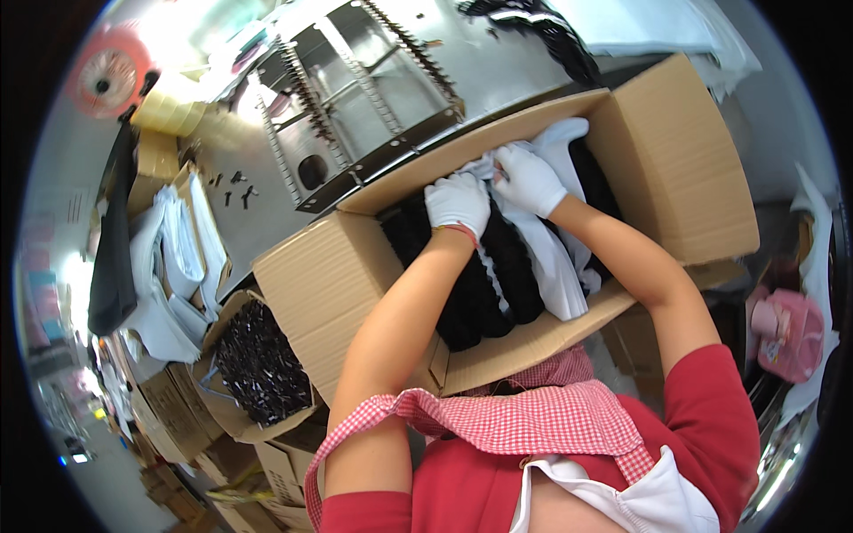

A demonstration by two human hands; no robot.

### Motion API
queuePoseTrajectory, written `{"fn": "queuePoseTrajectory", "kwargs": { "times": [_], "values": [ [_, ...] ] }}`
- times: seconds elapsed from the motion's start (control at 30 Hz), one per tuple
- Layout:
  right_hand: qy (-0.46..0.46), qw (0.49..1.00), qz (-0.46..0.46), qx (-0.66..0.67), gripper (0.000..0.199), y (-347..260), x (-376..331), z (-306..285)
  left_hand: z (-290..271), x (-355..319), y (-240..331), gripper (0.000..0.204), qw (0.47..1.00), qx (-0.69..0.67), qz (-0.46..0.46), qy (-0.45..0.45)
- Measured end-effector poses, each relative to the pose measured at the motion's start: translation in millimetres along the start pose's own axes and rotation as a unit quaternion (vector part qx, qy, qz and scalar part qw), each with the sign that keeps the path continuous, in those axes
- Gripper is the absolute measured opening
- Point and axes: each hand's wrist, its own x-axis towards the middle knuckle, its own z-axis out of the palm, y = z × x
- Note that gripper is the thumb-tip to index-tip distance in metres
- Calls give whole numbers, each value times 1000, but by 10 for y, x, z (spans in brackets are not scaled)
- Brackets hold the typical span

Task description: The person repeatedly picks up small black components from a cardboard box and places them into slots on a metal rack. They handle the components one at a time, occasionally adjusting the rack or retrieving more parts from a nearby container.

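Both my hands wear white gloves and reach into an open cardboard box [330,298]. Rows of black pieces [458,306] stand packed inside, with thin white strips between some of them. A white sheet [542,266] lies lengthwise over the right part of the box, crumpled at its far end. My right hand [530,182] is closed on that crumpled end, near the box's far wall. Just left of it, my left hand [458,206] bends its fingers down over the black rows beside the sheet. Its fingertips are hidden, so what they grip does not show.
Behind the box, a metal rack [346,98] with toothed rails rests on a steel table [233,151]. Small black parts [240,191] are scattered there. A carton of shiny black pieces [262,364] stands at left, near white sheets [169,258]. A pink fan [107,75] is at far left.
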Motion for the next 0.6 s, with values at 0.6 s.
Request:
{"fn": "queuePoseTrajectory", "kwargs": {
  "times": [0.6],
  "values": [
    [-59, 896, -421, -131, 33, -1133, 1583, -533, -1757, -1427, -1195, 26, 949, -266, -48, 161]
  ]
}}
